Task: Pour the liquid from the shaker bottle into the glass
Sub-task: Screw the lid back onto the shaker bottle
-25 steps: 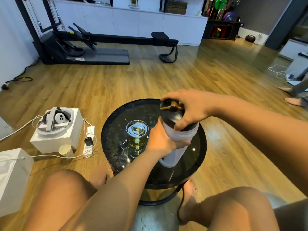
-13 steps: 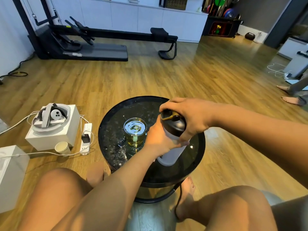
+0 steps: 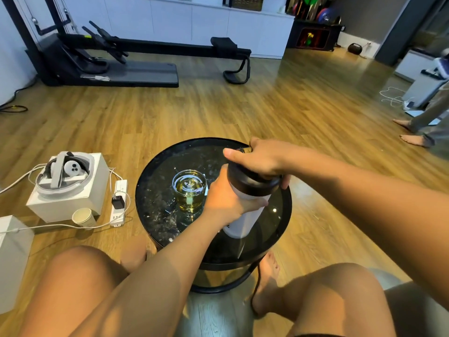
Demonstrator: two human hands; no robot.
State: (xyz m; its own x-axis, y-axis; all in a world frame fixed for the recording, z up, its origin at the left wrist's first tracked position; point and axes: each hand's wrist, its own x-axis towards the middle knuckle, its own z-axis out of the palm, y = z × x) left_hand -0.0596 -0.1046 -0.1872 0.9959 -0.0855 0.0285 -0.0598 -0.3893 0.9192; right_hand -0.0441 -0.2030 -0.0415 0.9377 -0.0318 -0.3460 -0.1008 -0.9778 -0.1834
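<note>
A white shaker bottle [image 3: 243, 221] with a black lid stands on the round black glass table [image 3: 155, 190], right of centre. My left hand [image 3: 224, 198] grips its white body from the left. My right hand [image 3: 261, 159] is curled over the black lid from above and hides most of its gold-coloured cap. A clear glass [image 3: 189, 190] holding yellow liquid stands on the table just left of the bottle, close to my left hand.
On the floor to the left are a white box with a headset [image 3: 64, 181], a paper cup [image 3: 83, 218], a power strip [image 3: 119, 203] with cables and another white box [image 3: 12, 259]. My knees flank the table. Another person's bare feet [image 3: 413, 132] are at far right.
The bottle has come down and now stands on the table. Both hands stay on it, the right hand sitting flatter over the lid. The view has tilted slightly.
</note>
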